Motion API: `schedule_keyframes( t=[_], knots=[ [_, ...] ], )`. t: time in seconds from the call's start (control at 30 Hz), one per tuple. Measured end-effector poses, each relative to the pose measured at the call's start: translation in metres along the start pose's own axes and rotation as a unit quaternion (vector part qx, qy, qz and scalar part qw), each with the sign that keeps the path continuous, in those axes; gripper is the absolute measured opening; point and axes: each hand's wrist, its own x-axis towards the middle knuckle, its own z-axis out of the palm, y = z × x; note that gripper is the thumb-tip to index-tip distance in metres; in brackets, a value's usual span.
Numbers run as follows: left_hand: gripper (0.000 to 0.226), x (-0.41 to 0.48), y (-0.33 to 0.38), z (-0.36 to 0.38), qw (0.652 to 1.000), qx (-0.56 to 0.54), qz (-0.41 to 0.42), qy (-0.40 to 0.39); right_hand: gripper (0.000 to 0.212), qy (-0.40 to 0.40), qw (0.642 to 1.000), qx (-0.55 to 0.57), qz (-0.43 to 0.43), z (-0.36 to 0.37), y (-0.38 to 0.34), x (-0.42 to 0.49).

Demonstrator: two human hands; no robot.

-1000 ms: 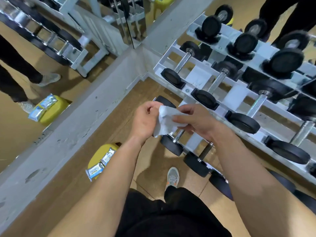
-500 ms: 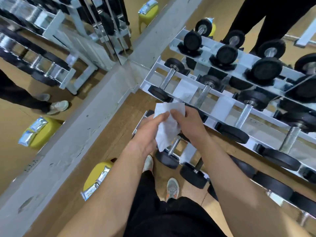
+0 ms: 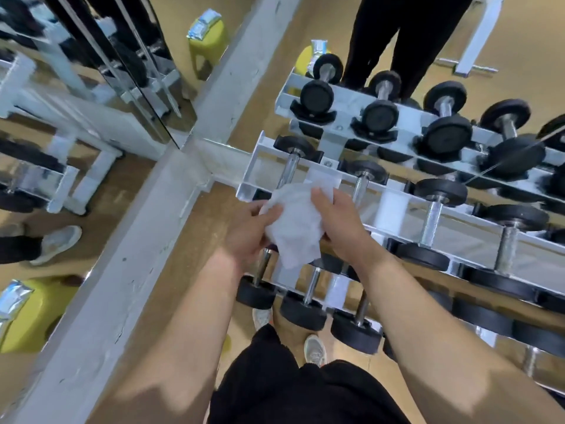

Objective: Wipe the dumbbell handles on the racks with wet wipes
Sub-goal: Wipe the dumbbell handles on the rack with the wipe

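Observation:
A crumpled white wet wipe (image 3: 295,228) hangs between both hands, in front of the left end of a white three-tier dumbbell rack (image 3: 351,102). My left hand (image 3: 250,231) pinches its left side, thumb on top. My right hand (image 3: 339,224) grips its right edge with curled fingers. Black dumbbells with chrome handles lie across every tier. The leftmost middle-tier handle (image 3: 290,166) shows just above the wipe. A bottom-tier handle (image 3: 313,286) shows just below it.
A grey wall base (image 3: 146,228) with mirrors above it runs along the left. A yellow stool with a wipes pack (image 3: 315,56) stands behind the rack. A person in black trousers (image 3: 397,35) stands beyond the top tier. My shoes (image 3: 315,350) are near the bottom tier.
Both hands have risen with the wipe from the bottom tier to the middle tier's left end. The wipe is more spread out between the hands, and the view has tilted up.

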Motion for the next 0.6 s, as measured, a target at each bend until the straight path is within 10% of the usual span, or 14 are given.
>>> schedule_keyframes(
  t=[0.17, 0.6],
  knots=[
    [0.036, 0.023, 0.022, 0.007, 0.981, 0.106, 0.065, 0.150, 0.037, 0.026, 0.994, 0.077, 0.070, 0.022, -0.004, 0.014],
    [0.048, 0.058, 0.016, 0.008, 0.967, -0.121, -0.160, -0.155, 0.018, 0.076, 0.977, 0.164, 0.116, 0.009, 0.016, 0.057]
  ],
)
